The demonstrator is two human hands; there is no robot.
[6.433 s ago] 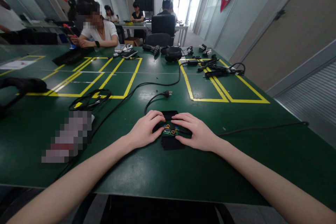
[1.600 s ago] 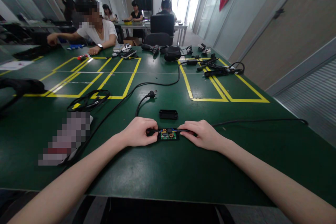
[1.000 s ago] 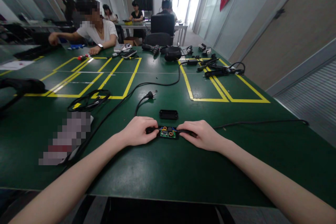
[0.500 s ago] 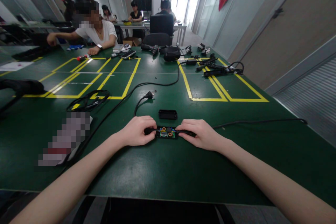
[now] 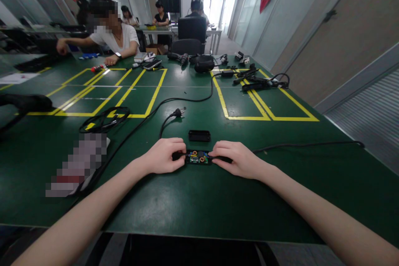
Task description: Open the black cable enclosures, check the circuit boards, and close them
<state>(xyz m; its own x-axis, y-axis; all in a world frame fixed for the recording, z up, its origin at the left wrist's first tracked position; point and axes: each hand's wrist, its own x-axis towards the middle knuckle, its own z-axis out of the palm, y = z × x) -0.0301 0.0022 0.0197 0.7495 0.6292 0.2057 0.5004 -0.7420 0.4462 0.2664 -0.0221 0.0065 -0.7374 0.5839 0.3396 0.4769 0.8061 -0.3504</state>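
Note:
A small open power adapter (image 5: 197, 157) lies on the green table (image 5: 187, 199), its circuit board with copper coils showing in a black case half. My left hand (image 5: 163, 156) is closed on the adapter's left end, where a black cable leaves it. My right hand (image 5: 237, 158) grips the right end and the cable there. The other black case half (image 5: 199, 135) lies apart, just beyond the adapter. A black cord with a plug (image 5: 178, 112) runs off from the left end.
Yellow tape marks rectangles (image 5: 137, 91) on the table. A coiled cable (image 5: 104, 118) lies at left, a long cord (image 5: 311, 145) trails right. Tools and black devices (image 5: 258, 83) crowd the far end. A person in a white shirt (image 5: 115, 35) sits at the far left; others sit behind.
Both hands came off the stacked case halves and drew the board half toward me; the other half stays behind. Over the last second the hands hardly moved.

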